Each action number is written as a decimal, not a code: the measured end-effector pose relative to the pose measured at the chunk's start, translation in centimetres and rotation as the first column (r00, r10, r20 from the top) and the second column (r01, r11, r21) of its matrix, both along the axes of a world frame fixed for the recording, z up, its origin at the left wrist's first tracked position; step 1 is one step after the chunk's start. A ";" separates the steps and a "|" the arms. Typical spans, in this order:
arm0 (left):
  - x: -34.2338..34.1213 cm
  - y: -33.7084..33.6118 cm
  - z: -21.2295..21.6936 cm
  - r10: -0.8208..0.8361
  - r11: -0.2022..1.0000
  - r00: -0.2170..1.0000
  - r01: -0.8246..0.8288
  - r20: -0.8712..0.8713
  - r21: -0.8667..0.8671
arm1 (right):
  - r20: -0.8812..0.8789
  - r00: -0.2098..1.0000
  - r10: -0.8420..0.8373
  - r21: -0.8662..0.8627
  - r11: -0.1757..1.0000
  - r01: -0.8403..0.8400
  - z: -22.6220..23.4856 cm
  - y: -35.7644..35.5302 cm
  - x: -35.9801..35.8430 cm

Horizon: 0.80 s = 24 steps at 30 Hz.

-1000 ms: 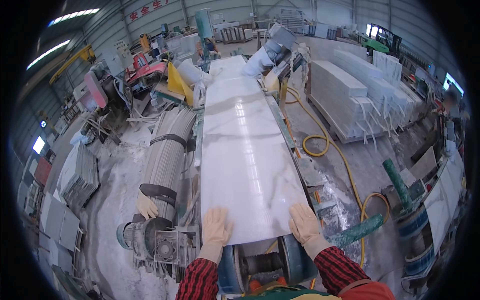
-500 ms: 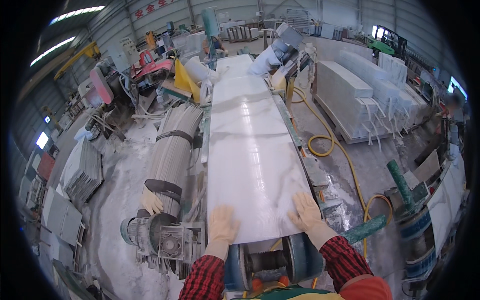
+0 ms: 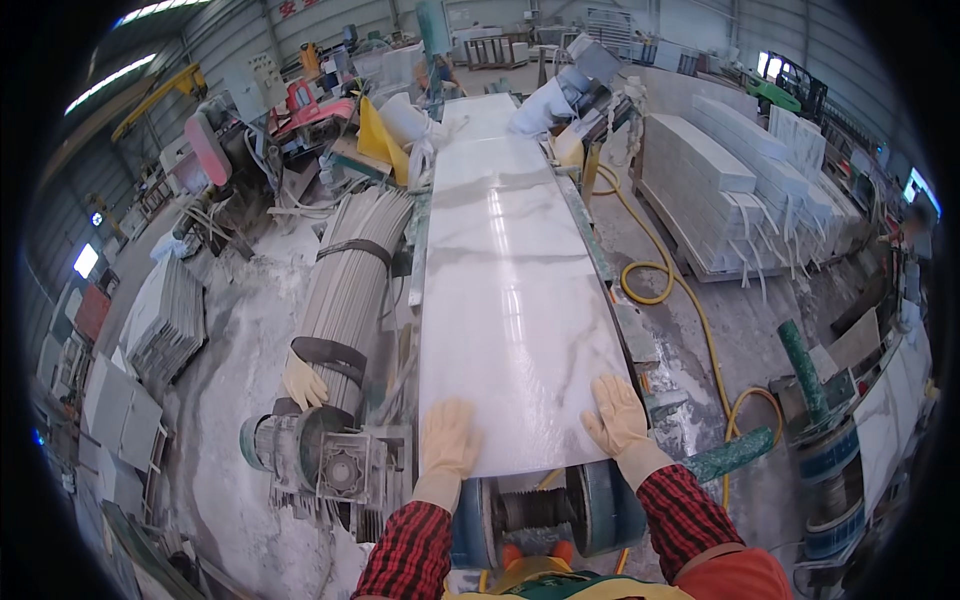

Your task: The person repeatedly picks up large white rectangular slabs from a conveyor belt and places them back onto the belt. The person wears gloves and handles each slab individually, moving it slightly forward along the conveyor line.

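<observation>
A long white stone slab [image 3: 515,340] with grey veins stretches away from me, its polished face up and shining. My left hand [image 3: 450,440], in a cream rubber glove, lies flat at the slab's near left corner. On the near right corner rests my right hand [image 3: 615,415], gloved alike, its fingers spread forward along the edge. Neither hand is wrapped round anything. Below the slab's near end shows a blue-rimmed roller [image 3: 605,510] with a dark middle shaft.
Left of the slab stands a dusty motor [image 3: 345,465], with a loose glove [image 3: 303,382] by a strapped bundle of long strips [image 3: 350,270]. A yellow hose [image 3: 708,340] curls over the floor at right. Beyond are stacked stone blocks [image 3: 715,195]; white machine housings [image 3: 545,108] flank the far slab.
The whole view has shifted slightly, with the far end higher in the picture. Both hands stay flat on the slab's near corners.
</observation>
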State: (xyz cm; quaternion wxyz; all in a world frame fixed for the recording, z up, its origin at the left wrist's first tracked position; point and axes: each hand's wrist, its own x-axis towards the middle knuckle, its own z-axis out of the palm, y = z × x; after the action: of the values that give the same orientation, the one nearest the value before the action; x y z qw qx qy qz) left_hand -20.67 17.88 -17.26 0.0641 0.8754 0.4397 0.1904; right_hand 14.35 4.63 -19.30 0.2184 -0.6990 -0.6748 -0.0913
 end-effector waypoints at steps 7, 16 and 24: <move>-0.1 -0.7 1.2 -0.017 1.000 0.999 0.017 0.029 -0.002 | -0.018 1.000 -0.013 -0.025 1.000 0.012 0.6 -0.3 -0.5; -0.4 -1.2 1.3 -0.026 1.000 0.999 0.027 0.044 -0.010 | 0.000 0.999 -0.037 0.006 0.999 0.037 0.5 -0.8 -0.8; -0.3 -1.6 0.9 -0.017 1.000 0.999 0.016 0.041 0.013 | -0.024 1.000 -0.011 0.060 0.998 0.013 0.2 -1.4 -0.7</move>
State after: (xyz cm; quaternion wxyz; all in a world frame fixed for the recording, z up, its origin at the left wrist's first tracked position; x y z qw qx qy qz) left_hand -20.98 16.24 -16.38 0.0692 0.8753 0.4298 0.2106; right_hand 13.62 3.27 -19.14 0.2466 -0.6972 -0.6650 -0.1044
